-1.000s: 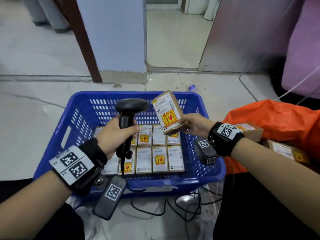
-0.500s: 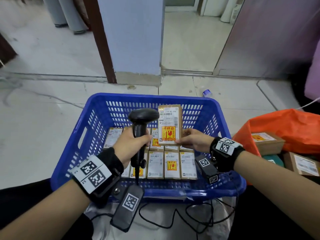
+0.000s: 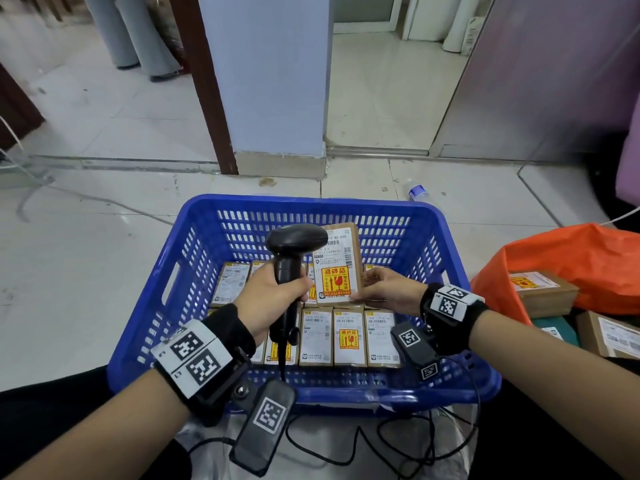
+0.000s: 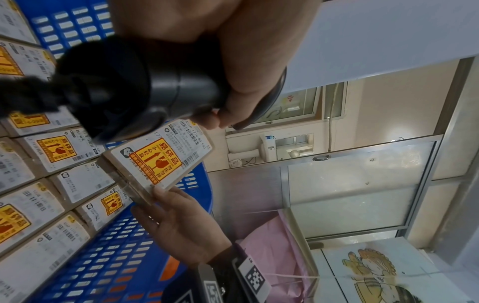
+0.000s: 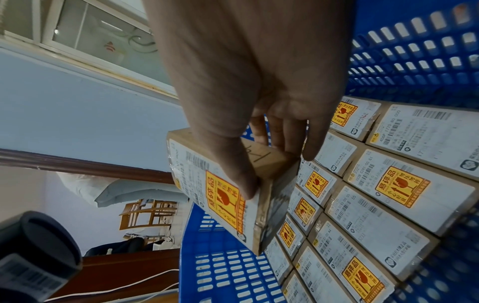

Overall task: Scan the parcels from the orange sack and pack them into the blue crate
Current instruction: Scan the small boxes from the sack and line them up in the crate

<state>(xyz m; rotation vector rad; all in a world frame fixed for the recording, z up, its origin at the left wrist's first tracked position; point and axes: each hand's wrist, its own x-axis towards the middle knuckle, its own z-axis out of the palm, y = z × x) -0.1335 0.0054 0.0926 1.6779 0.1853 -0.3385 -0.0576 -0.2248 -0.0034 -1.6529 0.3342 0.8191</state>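
My right hand (image 3: 384,289) pinches a small cardboard parcel (image 3: 341,268) by its lower right corner, thumb on the labelled face, fingers behind. The parcel (image 5: 223,196) stands upright above the blue crate (image 3: 450,244), its white label and yellow fragile sticker facing me. My left hand (image 3: 270,296) grips the handle of a black barcode scanner (image 3: 294,240), whose head sits just left of the parcel's top. In the left wrist view the scanner (image 4: 124,88) hangs over the parcel (image 4: 160,160). Several labelled parcels (image 3: 349,334) lie flat in rows on the crate's floor. The orange sack (image 3: 571,258) lies at the right.
Brown parcels (image 3: 543,292) show in the sack's mouth, and another parcel (image 3: 613,336) lies in front of it. Black cables (image 3: 381,441) coil on the floor before the crate. A blue-white pillar (image 3: 266,81) stands behind the crate, with tiled floor to the left.
The right hand has carried the parcel leftward over the crate and turned it from tilted to upright, label toward me. The scanner has stayed in the left hand, now close beside the parcel.
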